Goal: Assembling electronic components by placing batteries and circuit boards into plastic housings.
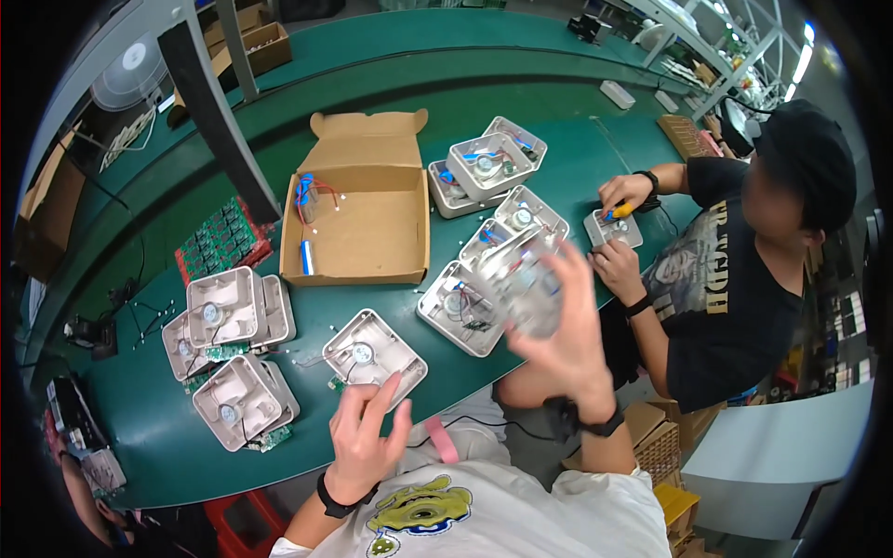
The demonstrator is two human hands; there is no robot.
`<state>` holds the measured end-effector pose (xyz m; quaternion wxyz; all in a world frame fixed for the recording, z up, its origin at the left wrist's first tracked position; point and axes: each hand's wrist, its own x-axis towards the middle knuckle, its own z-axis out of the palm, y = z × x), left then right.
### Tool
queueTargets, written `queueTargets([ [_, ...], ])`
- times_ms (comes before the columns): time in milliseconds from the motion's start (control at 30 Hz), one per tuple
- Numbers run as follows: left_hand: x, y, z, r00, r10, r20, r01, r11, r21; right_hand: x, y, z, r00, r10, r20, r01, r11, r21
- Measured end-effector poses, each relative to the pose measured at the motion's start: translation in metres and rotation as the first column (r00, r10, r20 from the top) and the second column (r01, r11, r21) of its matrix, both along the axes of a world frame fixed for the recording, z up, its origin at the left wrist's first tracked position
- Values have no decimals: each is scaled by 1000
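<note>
My left hand (366, 444) is at the near edge of a light grey plastic housing (395, 352) with a round speaker (362, 353) inside. Its fingers are apart, and the fingertips overlap the housing's rim; whether they touch it I cannot tell. My right hand (579, 339), smeared by motion, grips another plastic housing (526, 290) between thumb and fingers. That housing is tilted and blurred, above a group of open housings. One of these, a housing with wires inside (479, 339), lies just left of it.
An open cardboard box (358, 274) holds blue battery packs with wires. Stacked housings (244, 321) and green circuit boards (221, 240) stand at left. More housings (488, 167) are piled behind. At right a co-worker (726, 260) works on a housing with a yellow-handled tool.
</note>
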<state>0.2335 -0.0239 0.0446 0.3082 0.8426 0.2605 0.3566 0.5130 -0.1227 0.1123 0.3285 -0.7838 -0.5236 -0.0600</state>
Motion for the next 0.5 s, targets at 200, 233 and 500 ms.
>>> queueTargets([
  [200,-17,15,-36,978,23,-209,22,976,214,153,39,-2,968,-167,188,177,984,-36],
  [233,-22,14,-43,971,6,-237,44,978,203,179,51,-6,964,-164,209,172,985,-24],
  [500,-32,8,-42,965,-66,-254,106,984,144,275,95,-67,965,-194,178,248,898,-363],
])
